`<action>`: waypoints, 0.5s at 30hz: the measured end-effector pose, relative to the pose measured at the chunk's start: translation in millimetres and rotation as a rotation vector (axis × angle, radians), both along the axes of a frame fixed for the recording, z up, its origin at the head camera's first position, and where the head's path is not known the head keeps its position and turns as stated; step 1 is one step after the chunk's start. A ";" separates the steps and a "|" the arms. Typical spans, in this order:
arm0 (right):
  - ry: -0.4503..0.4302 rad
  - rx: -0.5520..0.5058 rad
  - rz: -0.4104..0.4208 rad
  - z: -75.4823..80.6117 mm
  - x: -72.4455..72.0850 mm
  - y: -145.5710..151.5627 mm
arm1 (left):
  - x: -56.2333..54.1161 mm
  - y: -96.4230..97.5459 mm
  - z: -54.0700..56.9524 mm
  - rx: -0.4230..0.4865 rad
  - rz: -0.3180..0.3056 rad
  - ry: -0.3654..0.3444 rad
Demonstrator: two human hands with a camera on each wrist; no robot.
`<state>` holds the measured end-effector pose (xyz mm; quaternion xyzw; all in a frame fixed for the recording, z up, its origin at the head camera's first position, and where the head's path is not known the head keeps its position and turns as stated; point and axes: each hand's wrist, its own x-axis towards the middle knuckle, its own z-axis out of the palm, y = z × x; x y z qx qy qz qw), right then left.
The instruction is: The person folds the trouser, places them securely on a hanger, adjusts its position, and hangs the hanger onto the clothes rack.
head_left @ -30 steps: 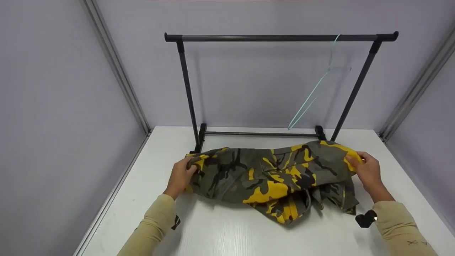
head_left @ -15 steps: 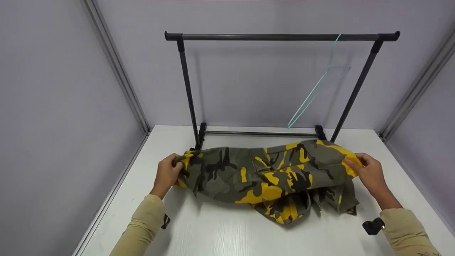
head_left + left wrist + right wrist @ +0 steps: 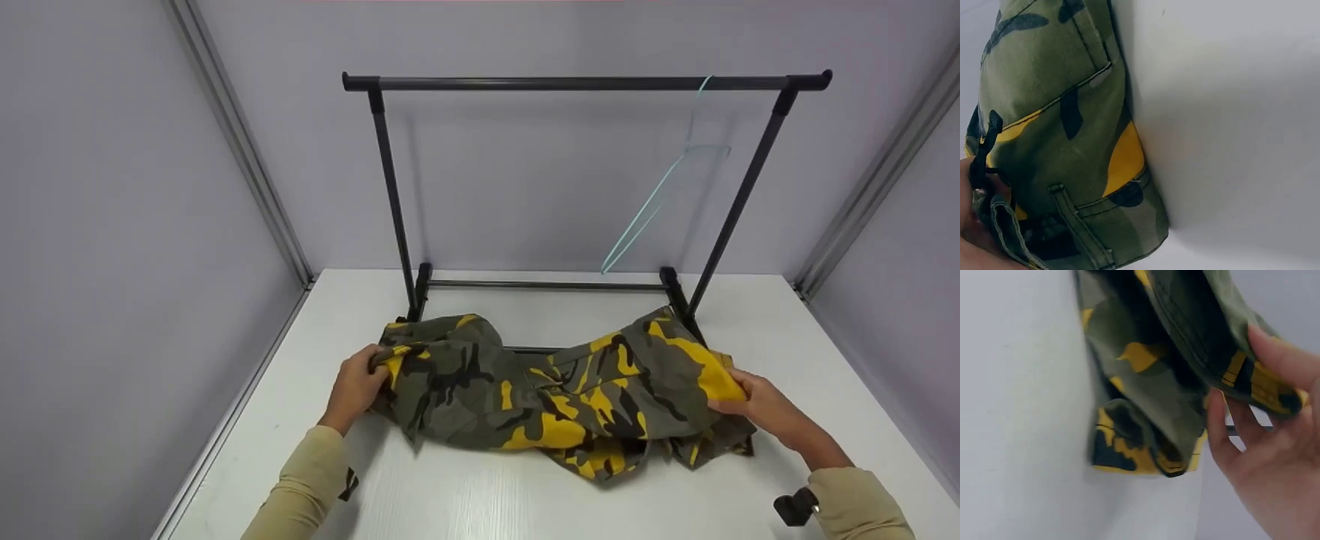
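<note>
Head view: left grip (image 3: 355, 387) pinches one end of the camouflage garment (image 3: 472, 394); right grip (image 3: 769, 409) pinches the other end. Garment spans between the grips, over the tabletop (image 3: 450, 506). Beyond the grips: rack (image 3: 540, 83), pale green hanger (image 3: 636, 225) on its bar. Left wrist: left grip partly in frame, on a bunched edge; belt loop (image 3: 1079, 225) just beside it. Right wrist: cloth clamped between thumb and fingers; hemmed section (image 3: 1124, 449) beside the grip, slightly blurred.
</note>
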<state>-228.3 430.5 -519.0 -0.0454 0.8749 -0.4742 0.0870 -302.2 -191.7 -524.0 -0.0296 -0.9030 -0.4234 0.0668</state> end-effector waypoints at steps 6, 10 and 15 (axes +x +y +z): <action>0.233 0.045 -0.208 2.3 -4.4 -9.6 | 2.1 -3.0 7.2 0.048 0.055 0.074; 0.357 -0.018 -0.249 15.1 -2.6 -15.7 | 5.1 -6.4 11.6 0.071 0.061 0.145; 0.256 -0.163 -0.098 28.0 12.0 -16.0 | 13.2 -22.7 4.1 0.036 -0.071 0.091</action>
